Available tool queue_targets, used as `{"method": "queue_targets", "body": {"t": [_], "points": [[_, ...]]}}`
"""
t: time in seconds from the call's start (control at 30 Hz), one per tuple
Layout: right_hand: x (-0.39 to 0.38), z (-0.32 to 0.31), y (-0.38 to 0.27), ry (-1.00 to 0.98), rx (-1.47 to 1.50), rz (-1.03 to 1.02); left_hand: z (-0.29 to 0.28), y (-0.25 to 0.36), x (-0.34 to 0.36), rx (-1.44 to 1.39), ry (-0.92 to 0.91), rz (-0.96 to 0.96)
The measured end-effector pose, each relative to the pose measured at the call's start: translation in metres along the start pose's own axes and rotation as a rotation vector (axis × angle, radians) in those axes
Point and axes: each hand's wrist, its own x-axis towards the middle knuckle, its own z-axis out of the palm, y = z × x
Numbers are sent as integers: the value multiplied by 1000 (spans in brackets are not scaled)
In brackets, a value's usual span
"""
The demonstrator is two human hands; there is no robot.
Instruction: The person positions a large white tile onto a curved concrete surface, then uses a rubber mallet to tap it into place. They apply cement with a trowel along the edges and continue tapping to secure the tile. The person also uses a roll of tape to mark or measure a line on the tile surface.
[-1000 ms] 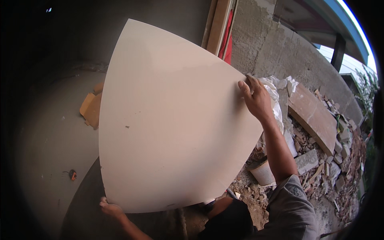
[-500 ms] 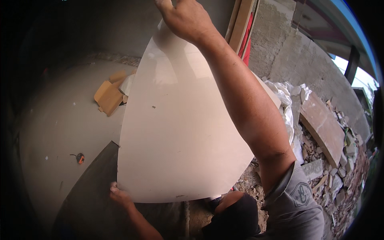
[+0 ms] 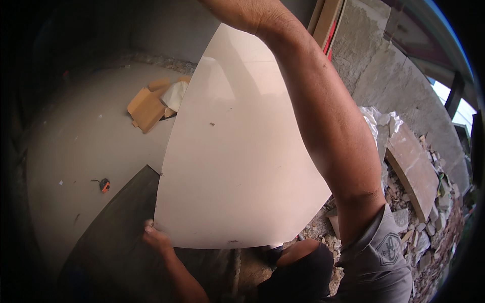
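A large glossy white panel [image 3: 232,151] fills the middle of the view, its straight edges bowed by the lens. My left hand [image 3: 157,237] grips its lower left edge with curled fingers. My right hand [image 3: 235,11] is high over the panel's top corner, its fingers cut off by the upper frame edge; that forearm crosses the panel's right part. A dark sheet [image 3: 111,232] lies beside and under my left hand.
On the grey floor [image 3: 76,136] are opened cardboard [image 3: 144,111] and an orange-black tape measure [image 3: 104,186]. Rubble [image 3: 424,247], a stone slab [image 3: 409,171] and crumpled white plastic [image 3: 369,121] lie along the concrete wall [image 3: 364,45] at right.
My right hand has moved from the panel's right edge up to the top of the view. The panel, and my left hand with it, now appear higher and further right.
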Motion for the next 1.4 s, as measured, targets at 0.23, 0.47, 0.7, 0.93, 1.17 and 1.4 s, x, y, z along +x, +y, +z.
{"method": "queue_targets", "body": {"t": [0.23, 0.47, 0.7, 0.93, 1.17, 1.4], "points": [[-75, -33, 20, 89, -501, 412, 3, -15, 0, -36, 13, 87], [-14, 3, -21, 206, -18, -163, 2, -12, 1, 88, -33, 96], [-47, -12, 84, 55, -410, 33, 0, 2, 0, 33, -52, 212], [-157, -107, 203, -3, -694, 266, -4, 20, 13, -1, -23, 298], [-385, -244, 306, 160, -561, 1044, -4, 7, 3, 38, -24, 123], [-447, -214, 306, 741, -10, 1257, -10, -37, 21, -38, 72, -16]]}}
